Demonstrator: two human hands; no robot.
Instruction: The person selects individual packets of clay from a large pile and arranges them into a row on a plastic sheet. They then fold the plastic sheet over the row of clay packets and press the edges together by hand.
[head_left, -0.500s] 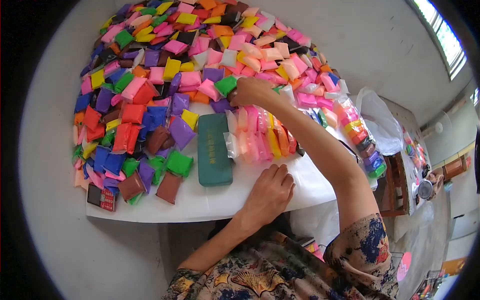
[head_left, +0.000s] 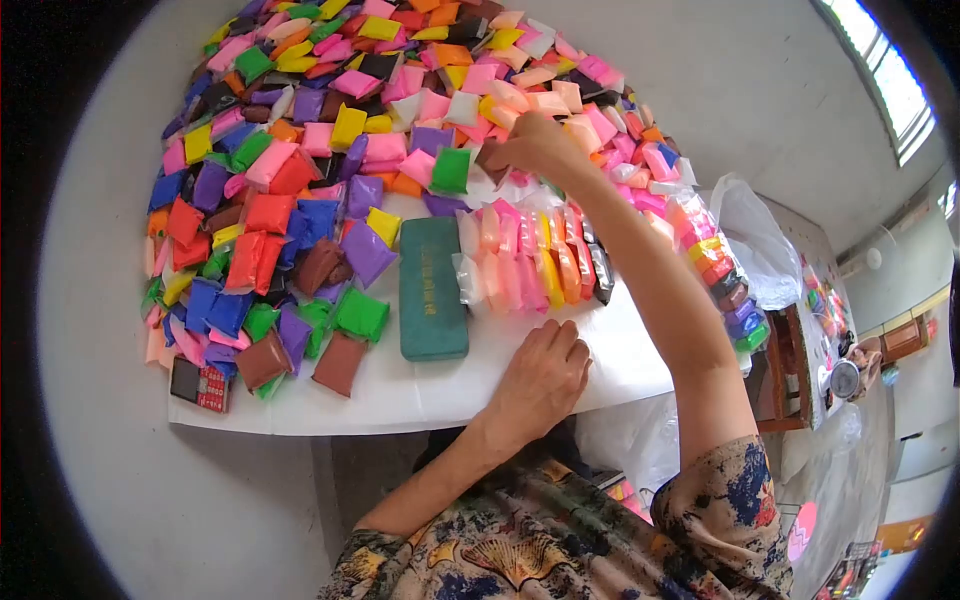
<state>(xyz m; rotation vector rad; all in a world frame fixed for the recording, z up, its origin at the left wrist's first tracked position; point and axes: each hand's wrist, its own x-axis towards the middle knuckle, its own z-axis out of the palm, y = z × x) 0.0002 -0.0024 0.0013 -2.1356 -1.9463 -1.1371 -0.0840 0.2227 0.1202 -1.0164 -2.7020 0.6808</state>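
My right hand [head_left: 535,150] reaches to the near edge of a large heap of coloured packets [head_left: 380,110]. Its fingers are closed on a small brown packet [head_left: 489,158], partly hidden by the hand. Just left of it lies a green packet [head_left: 450,171]. Below that hand, two lined-up rows of filled clear packets [head_left: 530,260] run from white through peach, pink, yellow, orange and red to black. My left hand [head_left: 545,375] rests on the white table covering with its fingers curled in, nothing visible in them. A teal oblong box [head_left: 432,290] stands left of the rows.
A red-keyed phone [head_left: 200,386] lies at the table's front left corner. At the right edge are a long clear bag of stacked coloured packets [head_left: 720,270] and a crumpled clear plastic bag [head_left: 755,245]. Another table [head_left: 800,350] stands beyond.
My right hand has moved up and right, away from the green packet, which now lies more upright. A brown packet now shows at its fingertips. My left hand has stayed put.
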